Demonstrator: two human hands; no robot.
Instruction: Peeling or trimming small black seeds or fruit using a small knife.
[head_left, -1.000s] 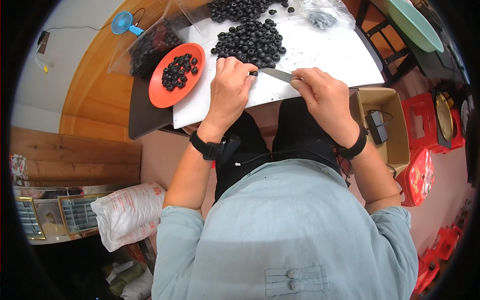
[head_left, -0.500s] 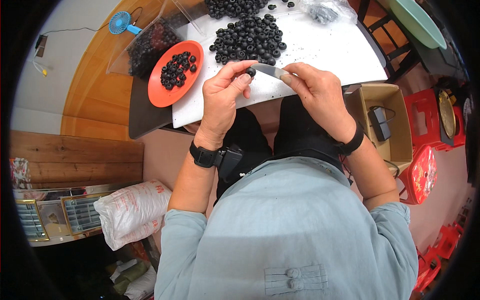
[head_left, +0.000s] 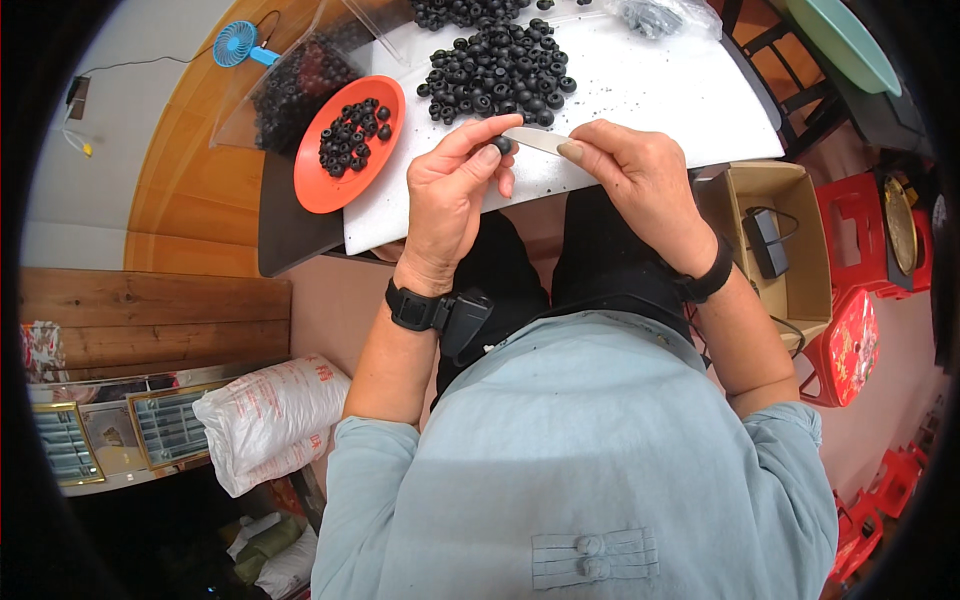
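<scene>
Right grip (head_left: 643,182) clasps the knife (head_left: 537,139), which points left, tip beside the bead (head_left: 502,146) pinched in the left grip (head_left: 446,195).

hands (head_left: 447,195): 2 | knife (head_left: 537,139): 1 | orange plate (head_left: 325,191): 1 | fan (head_left: 236,44): 1

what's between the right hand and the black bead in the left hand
Only the knife held by the right hand reaches across toward the black bead; nothing else visible stands between.
</scene>
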